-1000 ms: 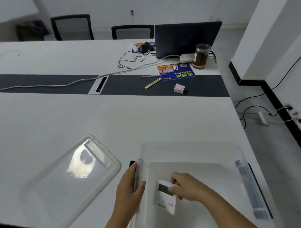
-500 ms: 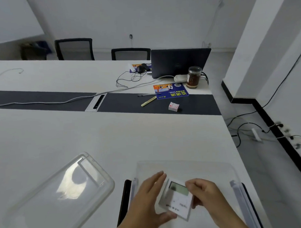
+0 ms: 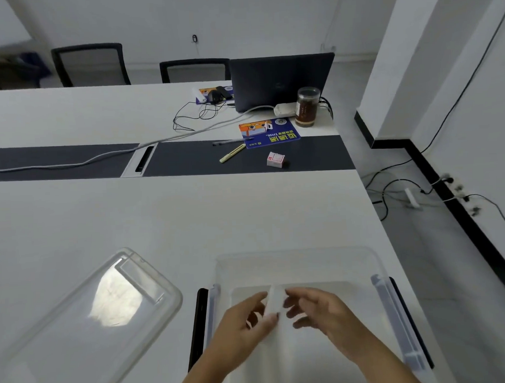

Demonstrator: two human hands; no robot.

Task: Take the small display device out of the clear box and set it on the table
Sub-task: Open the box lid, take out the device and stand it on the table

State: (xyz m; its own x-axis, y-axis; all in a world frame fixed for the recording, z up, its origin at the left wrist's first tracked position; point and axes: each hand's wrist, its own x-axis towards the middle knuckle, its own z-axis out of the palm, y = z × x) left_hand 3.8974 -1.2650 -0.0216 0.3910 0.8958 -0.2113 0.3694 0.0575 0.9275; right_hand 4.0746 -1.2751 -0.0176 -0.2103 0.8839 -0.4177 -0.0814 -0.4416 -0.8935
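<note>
Fingers (image 3: 274,319) of the left hand (image 3: 239,326) pinch the little screen gadget (image 3: 273,302) by its thin edge. It looks light, stiff and smooth, so it could slip; holding both side edges seems safest. The right hand (image 3: 321,312) is just beside it, fingers loosely curled and a bit apart, maybe touching its other side; it is too blurry to tell. Under the hands sits the clear box (image 3: 293,258). Left of them lies the lid (image 3: 87,320) on the table (image 3: 160,217).
</note>
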